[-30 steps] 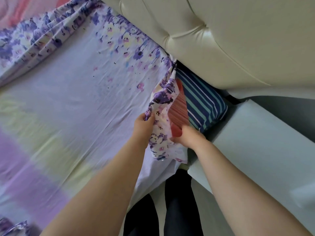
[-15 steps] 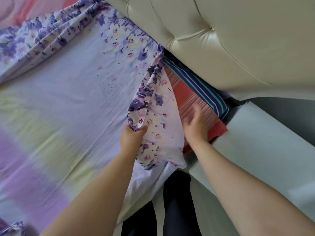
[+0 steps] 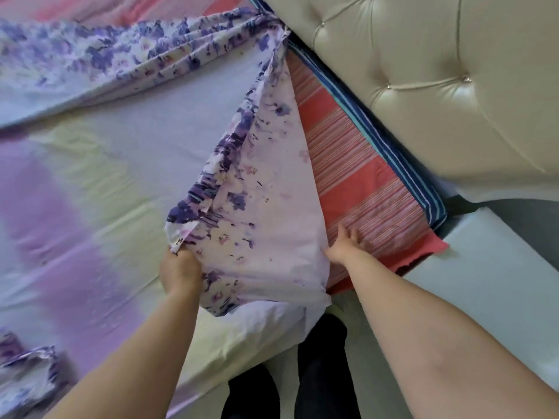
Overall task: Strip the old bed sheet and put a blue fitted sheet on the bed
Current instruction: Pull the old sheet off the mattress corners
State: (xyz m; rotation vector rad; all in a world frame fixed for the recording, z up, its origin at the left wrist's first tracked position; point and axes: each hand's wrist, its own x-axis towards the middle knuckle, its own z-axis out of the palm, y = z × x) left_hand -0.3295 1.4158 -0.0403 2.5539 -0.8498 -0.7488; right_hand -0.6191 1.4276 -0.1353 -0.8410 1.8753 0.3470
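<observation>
The old sheet [image 3: 99, 164], pale lilac with purple flowers along its border, covers most of the bed. Its corner [image 3: 257, 207] by the headboard is peeled back and folded over toward the middle. My left hand [image 3: 180, 272] grips the gathered elastic edge of that corner. My right hand [image 3: 344, 246] lies flat with spread fingers on the red striped layer [image 3: 363, 176] uncovered underneath. A dark blue striped fabric [image 3: 393, 152] shows along the headboard side. No blue fitted sheet is in view.
A cream tufted headboard [image 3: 438, 80] fills the upper right. A pale grey flat surface [image 3: 484, 282] stands beside the bed corner at the right. My dark-clad legs [image 3: 320, 373] stand on the floor at the bed's edge. Bunched floral cloth [image 3: 24, 376] lies at the lower left.
My left hand has pulled the sheet corner farther off the mattress toward the bed's middle, baring more red striped layer. My right hand let go of the sheet and now lies flat on that layer.
</observation>
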